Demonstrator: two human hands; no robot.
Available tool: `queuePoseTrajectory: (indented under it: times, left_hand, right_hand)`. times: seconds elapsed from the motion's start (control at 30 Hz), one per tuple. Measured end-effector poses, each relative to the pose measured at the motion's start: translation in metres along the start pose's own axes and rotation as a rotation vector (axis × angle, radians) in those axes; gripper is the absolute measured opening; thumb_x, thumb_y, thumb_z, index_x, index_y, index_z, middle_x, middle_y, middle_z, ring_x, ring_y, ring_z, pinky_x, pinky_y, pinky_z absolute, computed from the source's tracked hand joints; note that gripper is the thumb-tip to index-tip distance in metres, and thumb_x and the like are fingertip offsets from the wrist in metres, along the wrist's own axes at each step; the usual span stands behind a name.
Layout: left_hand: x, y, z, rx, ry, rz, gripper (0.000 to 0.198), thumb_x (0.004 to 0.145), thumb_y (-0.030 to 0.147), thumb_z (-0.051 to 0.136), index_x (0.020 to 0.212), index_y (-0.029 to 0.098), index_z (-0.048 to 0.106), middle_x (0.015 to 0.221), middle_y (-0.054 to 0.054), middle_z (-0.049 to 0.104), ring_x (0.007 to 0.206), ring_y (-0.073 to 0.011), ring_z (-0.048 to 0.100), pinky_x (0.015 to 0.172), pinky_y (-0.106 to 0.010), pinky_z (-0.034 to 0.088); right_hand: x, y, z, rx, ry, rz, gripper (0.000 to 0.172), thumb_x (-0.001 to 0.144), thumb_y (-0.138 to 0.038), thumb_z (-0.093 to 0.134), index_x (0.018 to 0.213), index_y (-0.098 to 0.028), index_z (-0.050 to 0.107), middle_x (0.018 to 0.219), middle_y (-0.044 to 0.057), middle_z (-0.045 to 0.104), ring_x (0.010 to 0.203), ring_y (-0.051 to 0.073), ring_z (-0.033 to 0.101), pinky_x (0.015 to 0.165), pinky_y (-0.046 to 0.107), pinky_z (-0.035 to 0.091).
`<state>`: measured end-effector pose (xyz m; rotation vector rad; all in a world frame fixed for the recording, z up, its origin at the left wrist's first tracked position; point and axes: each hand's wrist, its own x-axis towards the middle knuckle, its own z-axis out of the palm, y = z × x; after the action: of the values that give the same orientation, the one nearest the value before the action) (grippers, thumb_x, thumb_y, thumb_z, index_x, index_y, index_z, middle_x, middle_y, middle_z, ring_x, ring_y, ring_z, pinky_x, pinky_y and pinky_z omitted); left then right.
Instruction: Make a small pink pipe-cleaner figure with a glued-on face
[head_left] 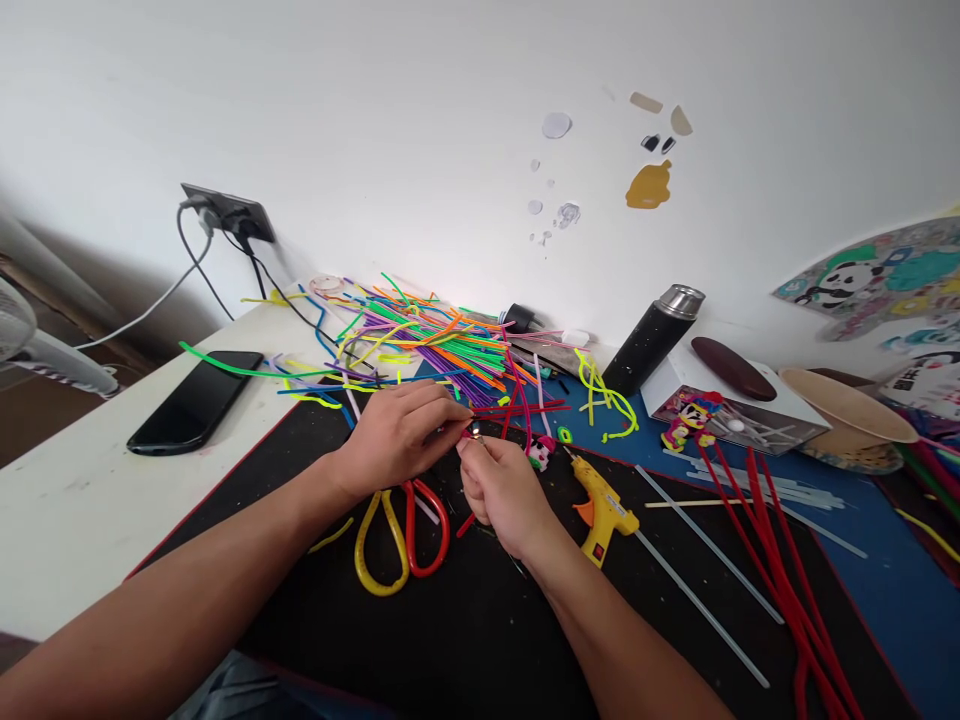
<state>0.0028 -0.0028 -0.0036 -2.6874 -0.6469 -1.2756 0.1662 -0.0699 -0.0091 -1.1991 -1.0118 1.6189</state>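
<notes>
My left hand (pixel 405 432) is closed in a pinch, its fingertips meeting my right hand over the black mat (pixel 345 640). What it pinches is hidden. My right hand (pixel 504 492) is a fist, thumb up, around a small thing with a shiny metal top (pixel 475 431), like a lighter; most of it is covered. Red pipe cleaners (pixel 525 408) lie just beyond the fingertips. Below my left hand rest scissors with a yellow and a red handle (pixel 448 535). A small white-and-pink fuzzy figure (pixel 540 455) sits right of my hands, beside a yellow glue gun (pixel 604 510).
A heap of coloured pipe cleaners (pixel 442 345) lies at the back. The phone (pixel 196 402) is at left. A black flask (pixel 652 340), a white box (pixel 675 385), and a bowl (pixel 847 405) stand at right. Glue sticks (pixel 705 610) and red pipe cleaners (pixel 784 570) spread across the right side.
</notes>
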Motion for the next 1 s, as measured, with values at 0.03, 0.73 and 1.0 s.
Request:
queuePoseTrajectory:
  times: [0.03, 0.73, 1.0]
  left_hand:
    - [0.000, 0.000, 0.000, 0.007, -0.002, 0.003, 0.005, 0.101, 0.020, 0.061, 0.099, 0.020, 0.065, 0.079, -0.003, 0.072, 0.070, -0.0164, 0.066, 0.063, -0.027, 0.048]
    - [-0.001, 0.000, -0.001, -0.020, -0.039, 0.039, 0.005, 0.102, 0.021, 0.061, 0.102, 0.020, 0.065, 0.084, -0.004, 0.075, 0.072, -0.0166, 0.067, 0.064, -0.028, 0.048]
    - [0.005, 0.001, -0.002, -0.444, -0.056, -0.562, 0.019, 0.097, 0.033, 0.067, 0.086, 0.018, 0.071, 0.078, -0.002, 0.074, 0.069, -0.0144, 0.067, 0.065, -0.025, 0.053]
  right_hand:
    - [0.000, 0.000, 0.000, 0.005, 0.002, 0.006, 0.046, 0.084, -0.046, 0.068, 0.059, -0.025, 0.035, 0.046, -0.012, 0.031, 0.036, 0.003, 0.019, 0.036, 0.021, 0.010]
    - [0.005, 0.004, -0.007, 0.079, -0.017, 0.032, 0.048, 0.083, -0.051, 0.072, 0.063, -0.024, 0.037, 0.047, -0.012, 0.031, 0.037, 0.003, 0.018, 0.036, 0.020, 0.011]
    - [0.002, -0.007, -0.016, 0.221, -0.113, -0.097, 0.054, 0.085, -0.066, 0.074, 0.071, -0.022, 0.047, 0.053, -0.011, 0.033, 0.041, 0.004, 0.020, 0.042, 0.021, 0.012]
